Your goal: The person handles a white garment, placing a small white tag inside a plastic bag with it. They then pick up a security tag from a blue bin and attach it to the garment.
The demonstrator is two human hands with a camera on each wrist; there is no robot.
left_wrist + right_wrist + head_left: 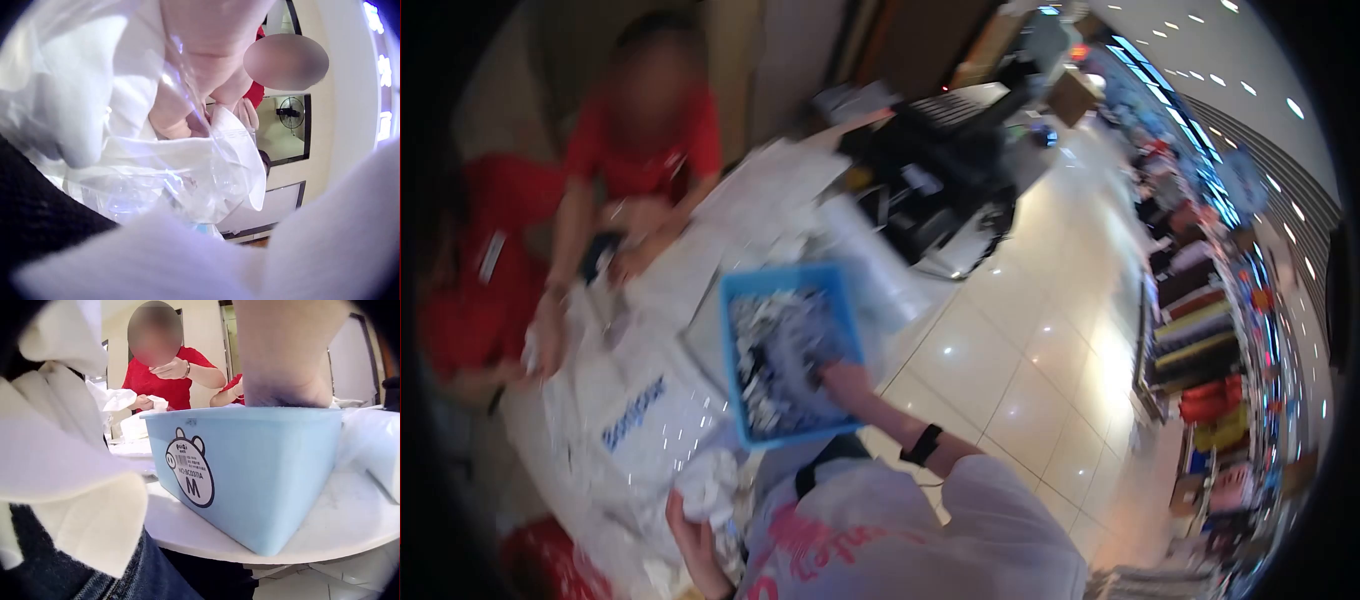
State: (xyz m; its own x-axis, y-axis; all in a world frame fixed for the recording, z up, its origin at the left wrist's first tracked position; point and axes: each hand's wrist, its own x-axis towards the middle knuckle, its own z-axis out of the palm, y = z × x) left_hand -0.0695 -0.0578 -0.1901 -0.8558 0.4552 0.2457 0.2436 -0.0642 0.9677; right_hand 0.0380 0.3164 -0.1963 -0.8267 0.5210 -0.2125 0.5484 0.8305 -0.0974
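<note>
**Blue tub of small pieces, with my two hands and shop surroundings**

Clock positions are read from the head view, with the tub at the centre.

- Tub: one, light blue plastic (800, 273), standing on the white surface (181, 530). Its side carries an animal-shaped label (190, 478) with a large M.
- Contents: many small pieces (772, 335), silvery and dark, loose inside the tub; too blurred to identify.
- Right hand (842, 387): mine, reaching over the rim at about four o'clock, fingers down among the pieces. I cannot tell whether they pinch any. Black band (921, 445) on the forearm.
- Left hand (693, 540): mine, at seven o'clock, outside the tub, beside white cloth (237, 153) and clear plastic (134, 194). Fingers partly hidden; I cannot tell whether they grip either.
- White package (640, 425): at eight o'clock, flat, blue lettering.
- Person in red (645, 130): at eleven o'clock, across the surface; in the right wrist view, one hand is raised, the other at white material (156, 403).
- Second person in red (485, 265): at ten o'clock, partly in shadow.
- Black machine (935, 185): at one o'clock, past a sheet of clear wrap (875, 255).
- Shelves of goods (1205, 330): at three o'clock, across the tiled floor (1010, 370).
</note>
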